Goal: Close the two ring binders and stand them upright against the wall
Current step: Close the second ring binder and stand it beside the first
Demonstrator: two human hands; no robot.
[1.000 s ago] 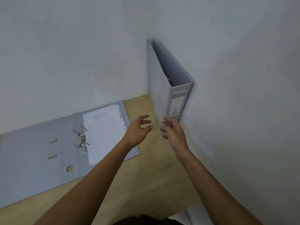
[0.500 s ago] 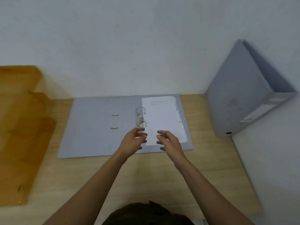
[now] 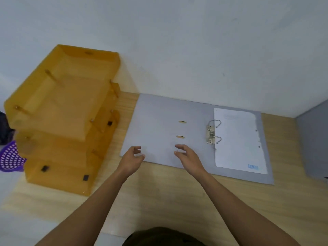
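A grey ring binder (image 3: 159, 121) lies open and flat on the wooden desk, against the back wall. Its metal rings (image 3: 213, 132) stand near the middle, with a white sheet (image 3: 237, 139) on the right half. My left hand (image 3: 132, 159) hovers at the near left corner of the open cover, fingers apart. My right hand (image 3: 188, 158) hovers over the cover's near edge, fingers spread, holding nothing. The second grey binder (image 3: 314, 142) stands closed at the far right, cut off by the frame edge.
A stack of amber plastic letter trays (image 3: 65, 118) stands to the left of the open binder. A purple perforated object (image 3: 10, 157) and a dark item (image 3: 4, 128) sit at the far left edge. The white wall (image 3: 177, 50) runs behind everything.
The view has swung left, away from the standing binder in the corner. Both hands have moved from that binder over to the left cover of the open binder.
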